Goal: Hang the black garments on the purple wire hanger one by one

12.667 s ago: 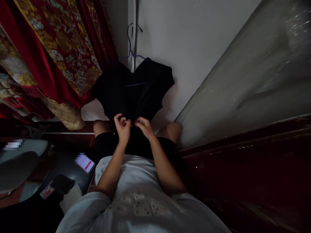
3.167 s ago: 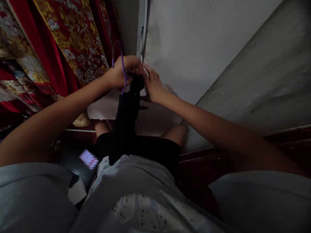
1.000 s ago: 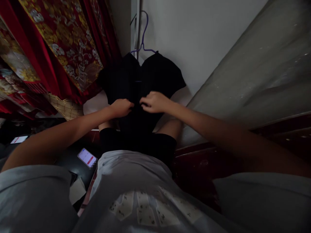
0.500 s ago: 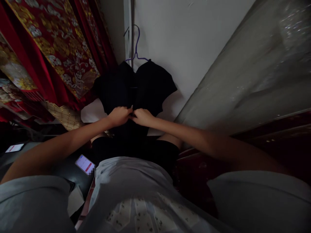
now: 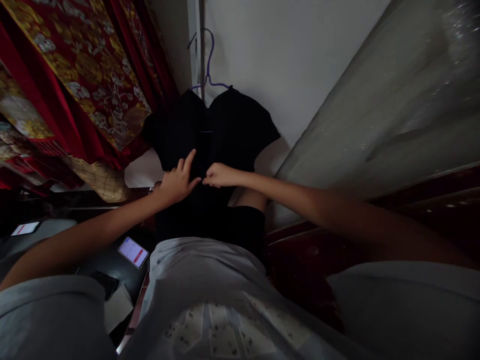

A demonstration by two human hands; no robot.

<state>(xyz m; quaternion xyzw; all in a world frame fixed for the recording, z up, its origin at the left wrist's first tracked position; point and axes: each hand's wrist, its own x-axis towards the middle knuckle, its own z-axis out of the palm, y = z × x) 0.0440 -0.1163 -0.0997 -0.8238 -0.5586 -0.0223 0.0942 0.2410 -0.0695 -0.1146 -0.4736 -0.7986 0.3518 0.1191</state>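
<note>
A black garment [image 5: 240, 125] with a V-shaped neckline hangs from a purple hanger [image 5: 209, 75] against the wall. Over its front, my left hand [image 5: 179, 181] has its fingers spread, with the index finger pointing up and the thumb towards my other hand. My right hand [image 5: 217, 175] is closed in a pinch at the middle of the garment's front; what lies between its fingertips is too dark and small to make out. A small gap separates the two hands.
Red embroidered cloth [image 5: 93, 65] hangs at the upper left. A lit phone [image 5: 134, 252] lies on a dark seat at the lower left, with another phone [image 5: 25, 229] farther left. Plastic sheeting [image 5: 375, 115] covers something at the right.
My left hand has come away from my right hand, moved slightly left and opened its fingers. My right hand stays closed at nearly the same spot.
</note>
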